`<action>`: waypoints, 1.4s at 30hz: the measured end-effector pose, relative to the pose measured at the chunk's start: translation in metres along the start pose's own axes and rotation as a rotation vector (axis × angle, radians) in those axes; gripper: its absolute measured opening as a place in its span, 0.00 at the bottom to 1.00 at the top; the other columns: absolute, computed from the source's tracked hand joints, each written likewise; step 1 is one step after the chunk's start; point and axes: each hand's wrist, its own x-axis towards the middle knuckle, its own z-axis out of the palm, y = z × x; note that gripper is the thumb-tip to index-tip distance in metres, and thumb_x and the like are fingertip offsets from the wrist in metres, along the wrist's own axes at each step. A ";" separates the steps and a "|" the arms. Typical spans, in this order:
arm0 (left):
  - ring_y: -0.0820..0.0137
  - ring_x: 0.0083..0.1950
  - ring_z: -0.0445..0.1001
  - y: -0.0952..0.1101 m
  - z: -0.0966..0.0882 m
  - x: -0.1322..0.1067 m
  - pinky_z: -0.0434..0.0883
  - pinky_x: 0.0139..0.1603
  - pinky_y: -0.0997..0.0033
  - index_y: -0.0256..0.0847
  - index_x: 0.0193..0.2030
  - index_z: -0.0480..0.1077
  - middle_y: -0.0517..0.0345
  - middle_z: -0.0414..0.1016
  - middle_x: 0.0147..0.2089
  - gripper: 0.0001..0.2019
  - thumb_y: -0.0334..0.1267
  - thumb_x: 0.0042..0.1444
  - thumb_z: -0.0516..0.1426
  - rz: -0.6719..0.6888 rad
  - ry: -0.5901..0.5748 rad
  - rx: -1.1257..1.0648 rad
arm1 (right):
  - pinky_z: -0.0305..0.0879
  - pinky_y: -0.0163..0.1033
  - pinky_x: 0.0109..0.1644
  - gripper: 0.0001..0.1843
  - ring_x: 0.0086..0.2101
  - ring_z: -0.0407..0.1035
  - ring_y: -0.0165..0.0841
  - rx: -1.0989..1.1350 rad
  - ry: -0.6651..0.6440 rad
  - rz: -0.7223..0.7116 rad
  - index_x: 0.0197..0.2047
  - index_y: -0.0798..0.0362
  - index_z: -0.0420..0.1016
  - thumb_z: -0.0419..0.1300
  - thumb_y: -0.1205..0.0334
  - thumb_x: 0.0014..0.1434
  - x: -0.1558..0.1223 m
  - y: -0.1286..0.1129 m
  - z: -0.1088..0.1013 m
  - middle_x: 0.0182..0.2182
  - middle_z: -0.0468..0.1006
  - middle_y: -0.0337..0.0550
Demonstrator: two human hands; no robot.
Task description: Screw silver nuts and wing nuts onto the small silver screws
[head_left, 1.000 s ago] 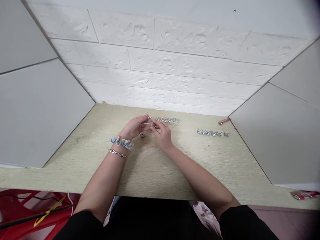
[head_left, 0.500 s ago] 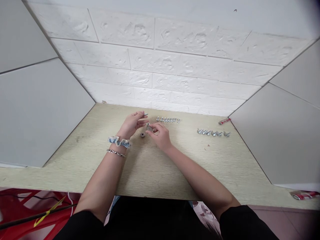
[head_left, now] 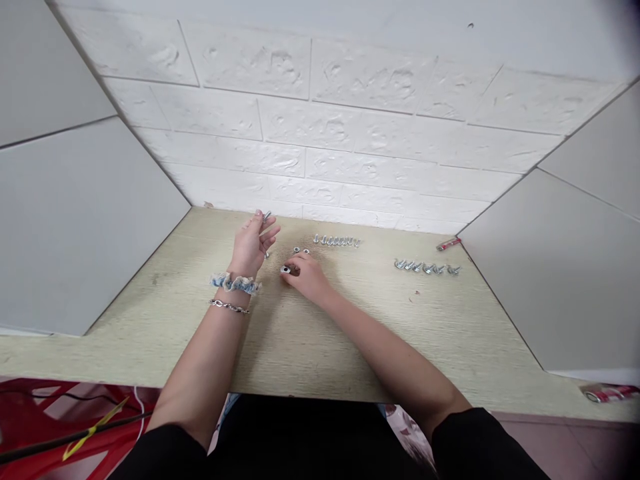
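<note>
Pale, streaky desk (head_left: 370, 340). Bears, toward the back, a close row of bolts (head_left: 336, 241); farther right, a slightly slanting line of shiny fasteners (head_left: 427, 267). Carries two nuts (head_left: 307, 251) side by side, left of the bolts and a little nearer the front. Supports a red cylinder (head_left: 449, 244) at the back right, another cylinder (head_left: 613, 394) near the front right edge. Shows tiny scraps (head_left: 417, 293) below the fasteners, a pale crumb (head_left: 209, 205) at the back left.
</note>
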 end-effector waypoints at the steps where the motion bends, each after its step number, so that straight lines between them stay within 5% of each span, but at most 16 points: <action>1: 0.78 0.31 0.75 0.000 0.000 0.000 0.67 0.23 0.83 0.39 0.38 0.68 0.56 0.76 0.38 0.10 0.44 0.55 0.57 -0.002 0.001 0.000 | 0.64 0.39 0.42 0.06 0.33 0.66 0.30 -0.002 -0.004 0.014 0.32 0.54 0.74 0.63 0.64 0.48 0.001 0.000 0.000 0.35 0.72 0.42; 20: 0.78 0.30 0.75 -0.007 0.009 -0.009 0.68 0.24 0.82 0.37 0.37 0.68 0.55 0.76 0.39 0.11 0.45 0.55 0.57 -0.051 -0.099 0.045 | 0.63 0.41 0.43 0.07 0.36 0.65 0.33 -0.047 -0.031 0.026 0.33 0.55 0.73 0.63 0.63 0.49 0.002 0.000 0.002 0.34 0.71 0.43; 26: 0.78 0.28 0.74 -0.010 0.013 -0.013 0.67 0.23 0.82 0.37 0.36 0.69 0.55 0.76 0.37 0.09 0.41 0.54 0.58 -0.122 -0.140 0.034 | 0.63 0.37 0.40 0.07 0.33 0.64 0.29 0.095 0.303 -0.130 0.33 0.52 0.67 0.55 0.58 0.56 -0.007 -0.011 -0.012 0.29 0.69 0.39; 30: 0.77 0.27 0.74 -0.017 0.020 -0.018 0.68 0.23 0.82 0.34 0.32 0.69 0.54 0.77 0.32 0.07 0.36 0.56 0.56 -0.311 -0.272 -0.006 | 0.63 0.34 0.34 0.12 0.29 0.63 0.27 0.208 0.476 -0.070 0.42 0.51 0.66 0.55 0.57 0.56 0.002 -0.023 -0.039 0.30 0.69 0.37; 36: 0.79 0.28 0.74 -0.025 0.029 -0.027 0.69 0.23 0.85 0.33 0.34 0.72 0.56 0.77 0.30 0.06 0.34 0.58 0.55 -0.378 -0.393 -0.050 | 0.65 0.35 0.35 0.07 0.29 0.68 0.28 0.250 0.220 0.072 0.32 0.53 0.73 0.57 0.59 0.52 0.021 -0.030 -0.081 0.28 0.75 0.38; 39: 0.81 0.26 0.73 -0.028 0.030 -0.028 0.69 0.24 0.86 0.33 0.36 0.72 0.57 0.76 0.29 0.08 0.36 0.58 0.55 -0.385 -0.413 -0.081 | 0.65 0.35 0.35 0.09 0.29 0.69 0.28 0.251 0.047 0.054 0.36 0.52 0.75 0.59 0.60 0.50 0.022 -0.031 -0.094 0.29 0.76 0.38; 42: 0.81 0.26 0.73 -0.031 0.031 -0.029 0.69 0.23 0.86 0.34 0.36 0.72 0.59 0.76 0.29 0.07 0.36 0.58 0.55 -0.384 -0.447 -0.077 | 0.63 0.34 0.34 0.10 0.27 0.67 0.26 0.120 0.025 0.032 0.37 0.51 0.76 0.60 0.62 0.49 0.021 -0.033 -0.100 0.27 0.76 0.36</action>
